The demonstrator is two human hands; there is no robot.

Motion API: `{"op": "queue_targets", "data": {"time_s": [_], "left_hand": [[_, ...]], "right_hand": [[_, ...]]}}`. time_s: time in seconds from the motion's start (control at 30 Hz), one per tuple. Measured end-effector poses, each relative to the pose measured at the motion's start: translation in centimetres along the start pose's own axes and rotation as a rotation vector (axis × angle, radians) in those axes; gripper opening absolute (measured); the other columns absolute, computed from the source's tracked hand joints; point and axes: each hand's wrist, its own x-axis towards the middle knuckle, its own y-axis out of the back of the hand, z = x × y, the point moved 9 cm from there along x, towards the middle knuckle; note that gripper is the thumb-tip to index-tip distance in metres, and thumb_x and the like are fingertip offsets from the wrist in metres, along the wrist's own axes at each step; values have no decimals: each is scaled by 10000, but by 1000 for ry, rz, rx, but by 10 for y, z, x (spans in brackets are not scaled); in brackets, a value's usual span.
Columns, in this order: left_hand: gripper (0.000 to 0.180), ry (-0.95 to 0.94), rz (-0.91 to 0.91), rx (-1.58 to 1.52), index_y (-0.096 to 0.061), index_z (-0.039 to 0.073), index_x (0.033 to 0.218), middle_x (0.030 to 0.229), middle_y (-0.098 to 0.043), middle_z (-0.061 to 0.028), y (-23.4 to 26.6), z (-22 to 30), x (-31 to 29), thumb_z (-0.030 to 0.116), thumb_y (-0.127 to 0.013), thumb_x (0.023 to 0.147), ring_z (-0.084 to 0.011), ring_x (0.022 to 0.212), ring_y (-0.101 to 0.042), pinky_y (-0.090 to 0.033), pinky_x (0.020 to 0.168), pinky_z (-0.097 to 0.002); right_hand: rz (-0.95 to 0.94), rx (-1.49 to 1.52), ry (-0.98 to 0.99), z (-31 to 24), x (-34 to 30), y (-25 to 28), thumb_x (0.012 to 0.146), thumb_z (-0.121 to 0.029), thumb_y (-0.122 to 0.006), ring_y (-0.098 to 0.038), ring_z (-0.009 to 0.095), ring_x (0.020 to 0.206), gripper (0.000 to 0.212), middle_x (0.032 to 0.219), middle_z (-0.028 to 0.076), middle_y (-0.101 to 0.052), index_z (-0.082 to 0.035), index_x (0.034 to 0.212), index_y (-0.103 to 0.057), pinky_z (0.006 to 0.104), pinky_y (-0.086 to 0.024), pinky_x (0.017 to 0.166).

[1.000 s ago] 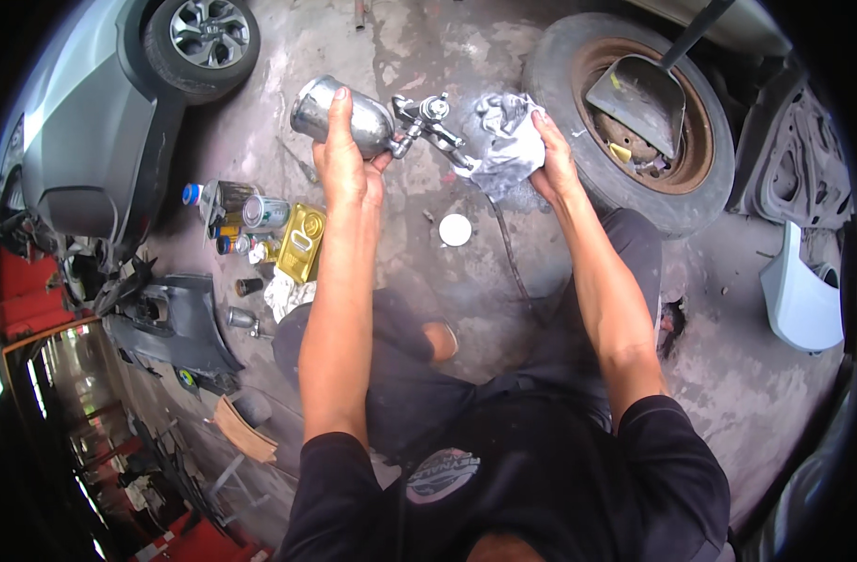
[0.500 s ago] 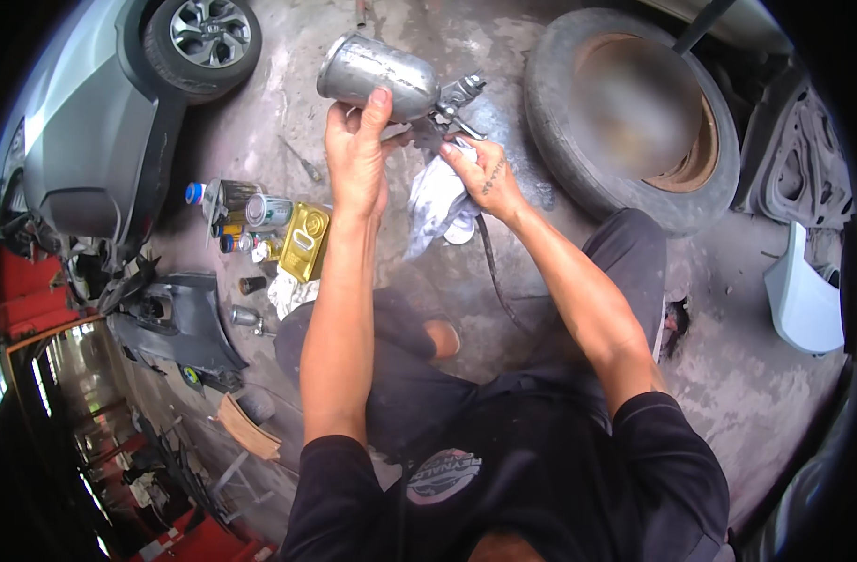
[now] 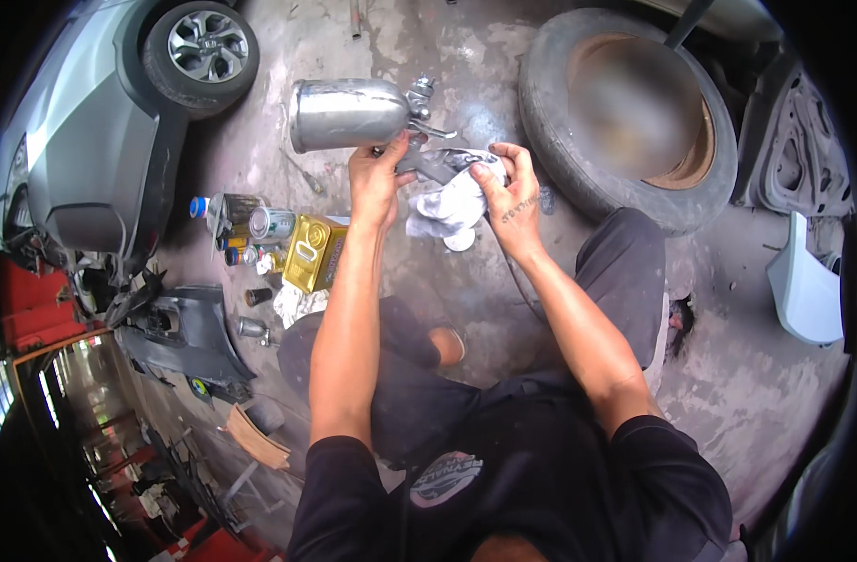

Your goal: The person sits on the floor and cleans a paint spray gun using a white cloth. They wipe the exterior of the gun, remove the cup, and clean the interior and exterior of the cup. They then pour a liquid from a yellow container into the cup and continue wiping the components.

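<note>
A metal spray gun (image 3: 352, 113) with a large silver cup lies sideways in front of me, cup to the left and head to the right. My left hand (image 3: 376, 187) is closed on it near where the cup meets the body, thumb uppermost. In my right hand (image 3: 513, 201) a white, grey-stained rag (image 3: 452, 204) is gripped around the gun's handle; the cloth hides the handle's end. Below the rag, a dark hose (image 3: 522, 281) runs down toward my lap.
To the left stand a gold rectangular can (image 3: 314, 253), a round tin (image 3: 271, 223) and several bottles, with a smaller spray gun (image 3: 253, 328) nearby. A car (image 3: 101, 140) is at upper left, a large tyre (image 3: 541, 112) at upper right. A light-blue panel (image 3: 805, 290) lies far right.
The spray gun has moved left and slightly down, and its cup now lies more level. My left hand has slid lower under the cup; my right hand has shifted right with the rag.
</note>
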Motion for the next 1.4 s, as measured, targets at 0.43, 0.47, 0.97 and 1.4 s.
{"op": "queue_targets", "data": {"time_s": [0.43, 0.47, 0.97, 1.4], "left_hand": [[488, -1, -21, -333, -545, 36, 1420, 1389, -626, -136, -7, -9, 3, 400, -406, 1126, -242, 1226, -643, -525, 1029, -455], [520, 45, -16, -388, -536, 5, 1430, 1445, -573, -136, -11, -7, 4, 403, -362, 1144, -250, 1244, -626, -511, 1059, -409], [475, 150, 116, -472, -514, 33, 1414, 1354, -612, -157, 9, -12, -4, 386, -348, 1143, -280, 1234, -611, -506, 1064, -451], [434, 120, 156, -472, -572, 26, 1344, 1293, -654, -136, 6, -25, -1, 329, -333, 1145, -244, 1196, -641, -512, 1058, -408]], "right_hand": [[-122, -719, 738, -84, -17, -99, 973, -157, -605, -463, 423, 1425, 505, 1478, 273, -516, 60, 1422, -529, 549, -393, 1155], [-157, -631, 764, -75, -28, -107, 883, -134, -653, -361, 424, 1496, 658, 1557, 268, -429, 45, 1486, -464, 575, -345, 1193], [-225, -627, 911, -87, -37, -99, 854, -8, -664, -648, 378, 1134, 369, 1237, 191, -687, 2, 1223, -675, 438, -521, 968], [-235, -587, 724, -74, -13, -101, 870, -53, -708, -590, 397, 1216, 393, 1294, 211, -635, -29, 1261, -678, 459, -507, 998]]}}
